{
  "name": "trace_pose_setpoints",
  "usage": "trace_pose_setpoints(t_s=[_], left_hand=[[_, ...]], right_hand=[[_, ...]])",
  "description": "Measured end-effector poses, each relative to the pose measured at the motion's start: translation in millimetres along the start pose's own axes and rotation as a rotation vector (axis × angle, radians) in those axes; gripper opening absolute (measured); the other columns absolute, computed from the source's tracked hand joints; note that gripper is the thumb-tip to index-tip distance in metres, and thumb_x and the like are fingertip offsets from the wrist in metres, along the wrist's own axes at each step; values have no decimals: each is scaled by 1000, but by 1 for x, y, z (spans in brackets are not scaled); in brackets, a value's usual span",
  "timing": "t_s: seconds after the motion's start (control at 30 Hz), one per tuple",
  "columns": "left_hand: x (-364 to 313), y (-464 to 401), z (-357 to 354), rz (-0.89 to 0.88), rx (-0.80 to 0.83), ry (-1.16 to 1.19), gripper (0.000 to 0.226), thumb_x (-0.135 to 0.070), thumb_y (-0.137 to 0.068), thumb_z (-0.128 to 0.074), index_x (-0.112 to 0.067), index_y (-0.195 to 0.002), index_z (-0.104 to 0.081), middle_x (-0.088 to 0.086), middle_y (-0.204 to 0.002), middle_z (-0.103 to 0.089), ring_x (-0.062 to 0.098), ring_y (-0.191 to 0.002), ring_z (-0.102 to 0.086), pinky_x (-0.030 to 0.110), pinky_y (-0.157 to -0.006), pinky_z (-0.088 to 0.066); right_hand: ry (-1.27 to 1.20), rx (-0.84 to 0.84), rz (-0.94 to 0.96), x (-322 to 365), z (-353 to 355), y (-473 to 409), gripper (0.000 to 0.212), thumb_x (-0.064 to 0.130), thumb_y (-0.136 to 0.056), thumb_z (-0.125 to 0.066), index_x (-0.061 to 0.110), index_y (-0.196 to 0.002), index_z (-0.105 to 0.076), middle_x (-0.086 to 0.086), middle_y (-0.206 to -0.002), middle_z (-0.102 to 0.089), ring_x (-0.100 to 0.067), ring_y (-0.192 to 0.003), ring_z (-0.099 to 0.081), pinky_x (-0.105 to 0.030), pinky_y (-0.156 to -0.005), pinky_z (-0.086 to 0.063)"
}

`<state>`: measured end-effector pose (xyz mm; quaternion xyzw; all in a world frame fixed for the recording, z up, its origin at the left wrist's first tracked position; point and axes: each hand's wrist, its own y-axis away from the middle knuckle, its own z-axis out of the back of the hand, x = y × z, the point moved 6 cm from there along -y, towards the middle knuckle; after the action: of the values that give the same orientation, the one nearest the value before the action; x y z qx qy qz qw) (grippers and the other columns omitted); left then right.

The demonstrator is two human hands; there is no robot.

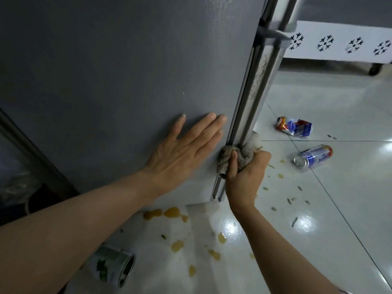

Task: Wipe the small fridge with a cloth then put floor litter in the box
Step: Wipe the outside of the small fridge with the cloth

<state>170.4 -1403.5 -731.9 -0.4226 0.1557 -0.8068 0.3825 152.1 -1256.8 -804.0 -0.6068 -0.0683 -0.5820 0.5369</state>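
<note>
The small grey fridge [118, 66] fills the upper left, seen from its side, with its door edge and seal [257, 85] running down the middle. My left hand [186, 149] presses flat on the side panel, fingers straight. My right hand [246, 170] grips a bunched grey-brown cloth [235, 152] against the lower door edge. Litter lies on the white tiled floor: a crushed red-and-blue can [294, 126], a second blue can [314, 155] on its side, and a green-and-white can [112, 266] below my left forearm.
Yellow-brown spill patches [163, 213] and small green scraps [294, 221] spot the glossy floor. A white panel with snowflake cut-outs [339, 42] on a wheel stands at the back right. A dark frame [27, 145] is at the far left.
</note>
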Motion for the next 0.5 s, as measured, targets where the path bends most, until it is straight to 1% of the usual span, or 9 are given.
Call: trace_pose_setpoints(t_s=[0.07,0.1,0.17,0.23,0.3,0.37,0.43,0.5], left_hand=[[-6,8,-8,-29,24,-7,58,-6,-87,-23,-8,-145,-18,6,-153,-11,22,-141,-13,51,-107,-12],[-10,13,-12,-42,35,-19,58,-6,-88,-23,-8,-146,-15,6,-154,-10,22,-141,-11,51,-108,-10],[-17,23,-21,-76,63,-42,59,-6,-91,-22,-7,-147,-8,6,-155,-7,22,-142,-8,51,-110,-3],[-25,32,-29,-113,84,-55,59,-9,-91,-23,-6,-147,-6,6,-156,-7,21,-142,-8,50,-111,-2],[-31,39,-33,-139,87,-31,56,-8,-90,-22,-6,-146,-14,4,-156,-16,20,-141,-14,49,-110,-10],[-35,44,-36,-147,94,20,53,-2,-91,-14,-8,-142,-24,2,-153,-26,18,-141,-25,45,-108,-17],[-41,51,-39,-149,118,41,54,0,-93,-3,-8,-140,-28,1,-151,-31,17,-138,-31,43,-106,-20],[-47,58,-42,-162,147,37,55,0,-93,-1,-8,-140,-29,0,-150,-33,15,-137,-34,41,-106,-21]], right_hand=[[13,10,-5,-11,-3,8,35,42,-88,-46,10,-100,-38,-18,-96,-44,-28,-83,-48,-24,-70,-39],[13,17,-16,-16,-4,11,37,42,-88,-46,8,-100,-39,-18,-96,-44,-27,-82,-48,-22,-70,-38],[3,34,-46,-26,-7,18,38,42,-88,-47,8,-102,-39,-18,-97,-44,-26,-84,-49,-26,-71,-41],[2,53,-69,-35,-10,25,36,43,-88,-47,13,-105,-37,-18,-99,-45,-26,-87,-50,-32,-74,-46],[8,74,-92,-45,-13,32,33,46,-87,-46,21,-104,-34,-18,-101,-45,-27,-89,-50,-35,-75,-47],[18,111,-138,-57,-17,43,31,48,-86,-45,24,-101,-32,-17,-101,-45,-26,-89,-50,-37,-75,-48],[53,148,-177,-70,-20,55,31,47,-87,-46,22,-100,-32,-17,-100,-45,-27,-88,-50,-41,-75,-49],[101,174,-211,-82,-23,66,32,41,-88,-49,16,-100,-34,-17,-98,-45,-29,-86,-49,-44,-73,-48]])
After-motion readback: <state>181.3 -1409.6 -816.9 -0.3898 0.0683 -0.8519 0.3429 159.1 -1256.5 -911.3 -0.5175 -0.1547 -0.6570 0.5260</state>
